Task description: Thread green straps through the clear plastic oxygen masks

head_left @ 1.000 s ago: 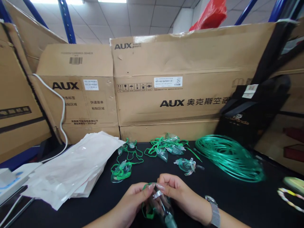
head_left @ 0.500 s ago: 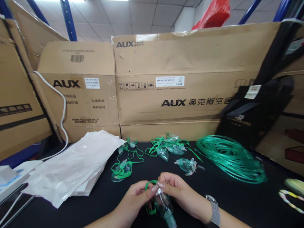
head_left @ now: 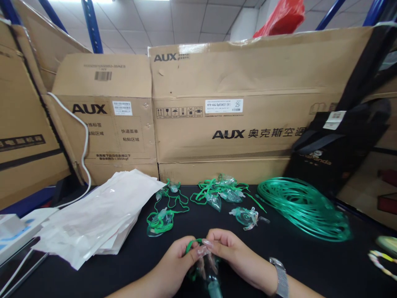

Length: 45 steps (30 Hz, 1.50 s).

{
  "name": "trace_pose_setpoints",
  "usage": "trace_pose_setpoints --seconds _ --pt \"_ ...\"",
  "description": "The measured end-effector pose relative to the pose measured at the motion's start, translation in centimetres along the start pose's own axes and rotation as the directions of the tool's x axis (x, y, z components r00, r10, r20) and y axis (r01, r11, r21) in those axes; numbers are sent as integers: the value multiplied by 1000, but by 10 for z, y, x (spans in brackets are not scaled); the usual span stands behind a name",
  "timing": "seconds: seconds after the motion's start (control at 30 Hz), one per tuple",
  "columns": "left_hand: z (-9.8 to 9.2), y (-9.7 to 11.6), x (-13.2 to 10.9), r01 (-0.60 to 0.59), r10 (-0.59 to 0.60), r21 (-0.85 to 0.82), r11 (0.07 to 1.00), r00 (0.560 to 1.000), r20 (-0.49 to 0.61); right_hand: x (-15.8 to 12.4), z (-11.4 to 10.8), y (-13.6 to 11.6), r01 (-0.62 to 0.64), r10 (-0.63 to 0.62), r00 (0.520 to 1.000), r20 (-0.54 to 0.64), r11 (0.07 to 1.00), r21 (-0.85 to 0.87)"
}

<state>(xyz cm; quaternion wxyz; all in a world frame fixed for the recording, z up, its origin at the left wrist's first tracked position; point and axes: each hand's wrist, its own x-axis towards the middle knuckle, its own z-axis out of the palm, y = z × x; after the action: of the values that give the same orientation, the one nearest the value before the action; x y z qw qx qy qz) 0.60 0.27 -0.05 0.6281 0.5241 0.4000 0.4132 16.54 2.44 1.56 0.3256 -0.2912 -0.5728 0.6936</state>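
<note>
At the table's near edge, a clear green-tinted oxygen mask [head_left: 210, 271] is pinched at its top edge between my two hands, its connector end hanging downward. My left hand [head_left: 177, 260] is closed on the mask's edge, with a green elastic strap [head_left: 189, 246] looping over its fingers. My right hand [head_left: 234, 253], below a wrist with a mesh-band watch [head_left: 280, 276], pinches the same edge, thumb against the left thumb. The fingertips cover the spot where strap and mask meet. Beyond the hands lies another mask [head_left: 245, 216], its strap not visible.
Several strapped masks [head_left: 214, 200] lie farther back, and another [head_left: 160, 222] sits left of them. A coil of green tubing [head_left: 297, 207] is at right, white pouches [head_left: 102, 215] at left. Cardboard boxes [head_left: 260, 82] wall the back; a black bag [head_left: 322, 153] leans there.
The mask's lower connector end has swung a little to the left. Both hands have shifted slightly downward, still pinching the top edge. The camera view has moved slightly.
</note>
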Motion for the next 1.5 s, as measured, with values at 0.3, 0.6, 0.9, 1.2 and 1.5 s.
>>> trace_pose_setpoints --seconds 0.3,0.6,0.9,1.2,1.5 --pt "1 6 -2 -12 15 -119 993 1000 28 1 0 -3 34 -35 999 10 995 91" --pt "0 -3 0 -19 26 -213 977 999 30 1 -4 -2 57 -62 997 56 995 84" --pt "1 -3 7 70 -73 -245 967 997 -6 0 -1 -4 60 -67 995 70 994 96" --pt "-2 8 -4 44 -31 -177 983 997 77 0 -4 -6 46 -50 998 46 995 86" --pt "0 9 -5 22 -19 -90 996 999 30 1 -6 -10 -2 0 997 73 1000 23"
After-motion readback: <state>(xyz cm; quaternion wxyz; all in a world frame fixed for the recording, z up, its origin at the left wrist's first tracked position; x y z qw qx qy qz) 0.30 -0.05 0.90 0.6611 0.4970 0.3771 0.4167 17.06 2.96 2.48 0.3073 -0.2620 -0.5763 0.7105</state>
